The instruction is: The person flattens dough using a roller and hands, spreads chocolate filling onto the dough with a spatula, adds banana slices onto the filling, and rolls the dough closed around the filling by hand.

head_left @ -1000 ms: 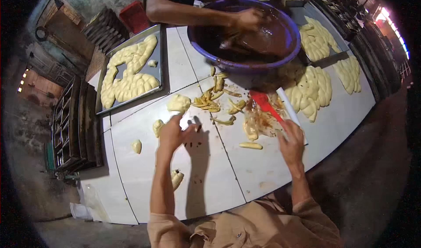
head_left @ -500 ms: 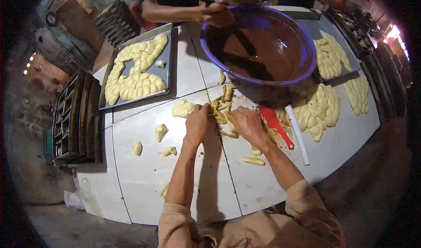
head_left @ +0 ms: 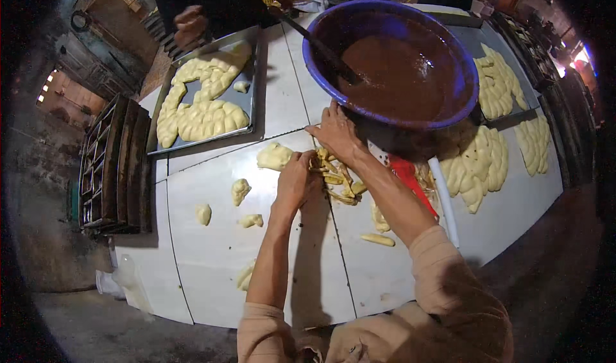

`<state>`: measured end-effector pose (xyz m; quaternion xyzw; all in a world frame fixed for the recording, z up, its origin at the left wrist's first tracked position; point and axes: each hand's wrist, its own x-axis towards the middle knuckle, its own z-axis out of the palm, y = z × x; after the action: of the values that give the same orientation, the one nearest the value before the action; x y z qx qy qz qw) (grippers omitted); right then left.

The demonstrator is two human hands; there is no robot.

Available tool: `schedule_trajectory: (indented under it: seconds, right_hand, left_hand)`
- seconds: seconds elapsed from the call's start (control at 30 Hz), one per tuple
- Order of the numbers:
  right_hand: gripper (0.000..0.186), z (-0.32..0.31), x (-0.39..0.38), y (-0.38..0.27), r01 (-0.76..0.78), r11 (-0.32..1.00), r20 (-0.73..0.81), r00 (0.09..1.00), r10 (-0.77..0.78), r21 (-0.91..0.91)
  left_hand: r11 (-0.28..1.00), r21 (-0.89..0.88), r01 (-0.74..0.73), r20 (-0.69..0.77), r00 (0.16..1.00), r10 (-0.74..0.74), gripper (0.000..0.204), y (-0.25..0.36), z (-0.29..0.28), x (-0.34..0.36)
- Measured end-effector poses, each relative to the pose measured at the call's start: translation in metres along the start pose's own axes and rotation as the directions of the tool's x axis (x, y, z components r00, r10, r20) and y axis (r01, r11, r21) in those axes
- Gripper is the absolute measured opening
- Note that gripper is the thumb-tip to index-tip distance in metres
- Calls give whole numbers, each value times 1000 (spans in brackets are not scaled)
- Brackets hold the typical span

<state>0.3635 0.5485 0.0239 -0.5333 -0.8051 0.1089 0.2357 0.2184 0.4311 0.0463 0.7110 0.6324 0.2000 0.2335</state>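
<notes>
My left hand (head_left: 298,178), its fingers curled, rests at the left edge of a pile of yellow-brown strips (head_left: 333,173) that look like sliced banana; what it grips, if anything, is hidden. A pale dough lump (head_left: 274,157) lies just left of its fingertips. My right hand (head_left: 339,134) reaches past the pile toward the near rim of a purple basin (head_left: 391,116), with thumb and fingers spread. The basin contains brown liquid batter, and a dark paddle (head_left: 330,56) leans in it. One yellow strip (head_left: 377,240) lies apart, below my right forearm.
Small dough pieces (head_left: 240,191) are scattered at left. A tray (head_left: 251,109) of shaped dough stands behind them. A red-handled tool (head_left: 410,178), a white rod (head_left: 444,199) and dough sheets (head_left: 480,167) lie right. Another person's hand (head_left: 190,26) is beyond the tray.
My right hand has moved away from the strips, up toward the basin. The other person's hand has left the paddle and shifted left; the paddle now leans against the rim.
</notes>
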Motion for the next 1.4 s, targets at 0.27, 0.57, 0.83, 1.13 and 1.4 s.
schedule_trajectory:
  seconds: [0.27,0.57,0.83,1.13,1.4]
  right_hand:
    - [28,-67,-66,4,374,927,87,923,-374,23]
    - [34,-75,-68,9,-166,982,61,985,161,95]
    - [24,-57,-69,17,140,978,198,966,-169,156]
    - [24,-75,-78,20,119,975,15,992,-124,188]
    - [31,-157,-167,2,-17,955,184,982,-39,295]
  left_hand:
    - [989,-78,-127,36,991,130,71,-10,5,-6]
    - [987,-162,-5,-45,999,-2,78,0,7,-14]
    - [967,-201,-156,-7,987,158,76,3,8,-17]
    - [976,-133,-174,-40,985,171,75,-3,3,-23]
    - [994,-102,28,7,1000,-27,75,-1,-19,-41]
